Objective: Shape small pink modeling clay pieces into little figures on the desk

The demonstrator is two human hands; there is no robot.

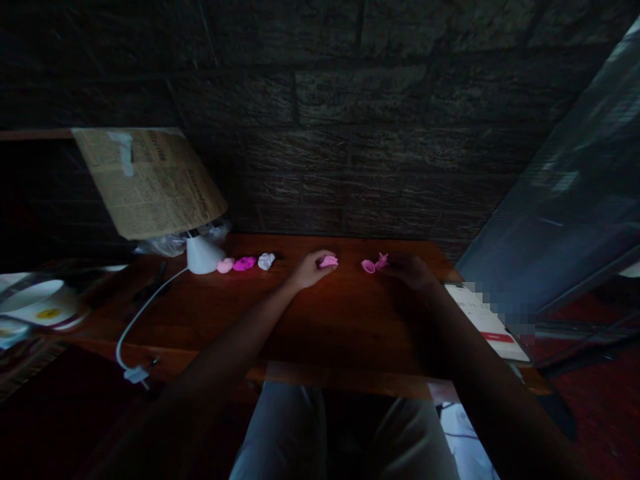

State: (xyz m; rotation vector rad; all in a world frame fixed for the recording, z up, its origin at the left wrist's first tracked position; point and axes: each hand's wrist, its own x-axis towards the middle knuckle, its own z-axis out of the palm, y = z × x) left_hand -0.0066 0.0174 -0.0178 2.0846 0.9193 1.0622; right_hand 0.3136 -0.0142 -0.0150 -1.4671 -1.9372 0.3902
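My left hand (311, 268) is closed around a pink clay-like lump (329, 261) above the wooden desk (320, 320). To the right, the fingers of my right hand (411, 271) pinch a small pink piece with thin prongs (383, 260). Just left of that piece sits a pink cup-shaped piece (369, 267), close to it or touching; I cannot tell which. Farther left, a pale pink lump (225, 265), a magenta lump (245, 263) and a crumpled whitish lump (266, 261) lie in a row. Dim light hides fine detail.
A lamp with a newspaper shade (155, 183) stands at the left, its white cord (135, 320) running over the front edge. A white bowl (43, 303) is at far left. Papers (485, 323) lie at the right end. A dark brick wall (350, 147) rises behind.
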